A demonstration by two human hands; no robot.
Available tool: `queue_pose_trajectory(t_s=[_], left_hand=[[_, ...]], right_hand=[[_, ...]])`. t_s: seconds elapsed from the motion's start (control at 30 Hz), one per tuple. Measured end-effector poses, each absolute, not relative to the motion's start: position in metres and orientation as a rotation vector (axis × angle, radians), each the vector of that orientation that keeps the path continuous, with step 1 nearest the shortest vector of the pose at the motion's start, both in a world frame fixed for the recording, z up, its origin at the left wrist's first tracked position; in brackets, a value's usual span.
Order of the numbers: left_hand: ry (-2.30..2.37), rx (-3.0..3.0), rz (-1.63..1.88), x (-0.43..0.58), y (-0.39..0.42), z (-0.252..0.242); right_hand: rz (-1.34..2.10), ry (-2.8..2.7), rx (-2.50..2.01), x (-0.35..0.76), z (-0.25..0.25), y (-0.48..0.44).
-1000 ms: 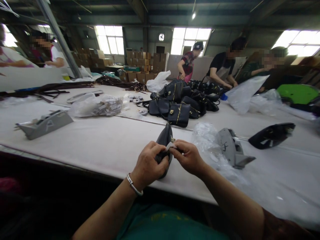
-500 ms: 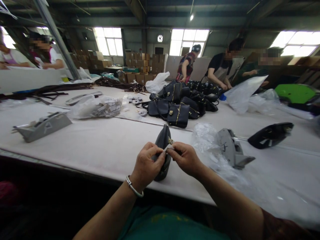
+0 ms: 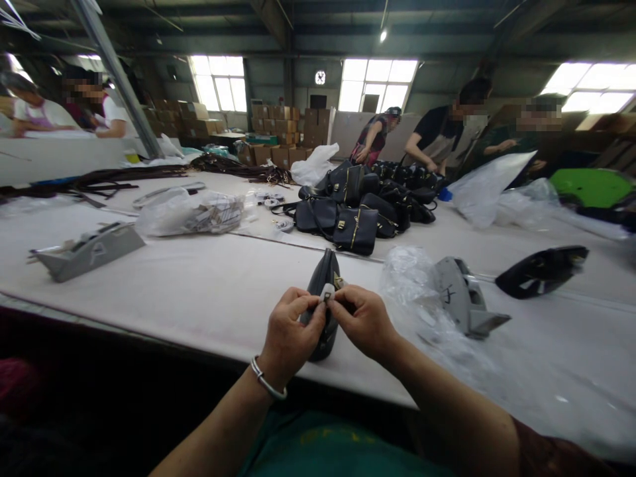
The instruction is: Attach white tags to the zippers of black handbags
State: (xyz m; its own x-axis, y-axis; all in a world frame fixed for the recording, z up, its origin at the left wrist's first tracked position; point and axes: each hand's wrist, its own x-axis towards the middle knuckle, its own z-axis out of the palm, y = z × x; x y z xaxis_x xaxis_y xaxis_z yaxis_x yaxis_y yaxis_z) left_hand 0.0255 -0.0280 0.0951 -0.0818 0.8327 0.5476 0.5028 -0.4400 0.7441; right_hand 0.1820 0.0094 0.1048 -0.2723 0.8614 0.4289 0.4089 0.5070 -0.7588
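A small dark handbag point(image 3: 322, 285) stands on edge on the white table point(image 3: 209, 285) just in front of me. My left hand point(image 3: 291, 328), with a metal bangle on its wrist, and my right hand point(image 3: 365, 321) meet over the bag's near end. Both pinch a small pale tag point(image 3: 326, 291) next to the bag's gold clasp. The fingers of both hands are closed around it. The lower part of the bag is hidden behind my hands.
A pile of dark handbags point(image 3: 362, 199) lies further back. A grey tape dispenser point(image 3: 460, 295) on crumpled clear plastic sits to the right, another grey dispenser point(image 3: 89, 248) to the left. Several people work along the far side. A bag of tags point(image 3: 199, 212) lies left of centre.
My hands have closed in on each other and the pale tag now sits pinched between both sets of fingertips. The bag has hardly moved.
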Motion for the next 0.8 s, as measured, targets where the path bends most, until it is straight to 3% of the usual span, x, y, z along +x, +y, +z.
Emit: queue_pose_trajectory(t_s=[0.17,0.33,0.8], left_hand=[[1.473,1.864,1.511,0.028,-0.028,0.096],[1.426,1.77,1.499,0.024,-0.026,0.093],[1.384,1.729,1.499,0.024,-0.027,0.094]], right_hand=[[0.651,-1.897,-1.162,0.179,0.109,0.004],[0.842,-1.967,-0.984,0.195,0.106,0.01],[0.932,-1.906,-0.846,0.191,0.111,0.024]])
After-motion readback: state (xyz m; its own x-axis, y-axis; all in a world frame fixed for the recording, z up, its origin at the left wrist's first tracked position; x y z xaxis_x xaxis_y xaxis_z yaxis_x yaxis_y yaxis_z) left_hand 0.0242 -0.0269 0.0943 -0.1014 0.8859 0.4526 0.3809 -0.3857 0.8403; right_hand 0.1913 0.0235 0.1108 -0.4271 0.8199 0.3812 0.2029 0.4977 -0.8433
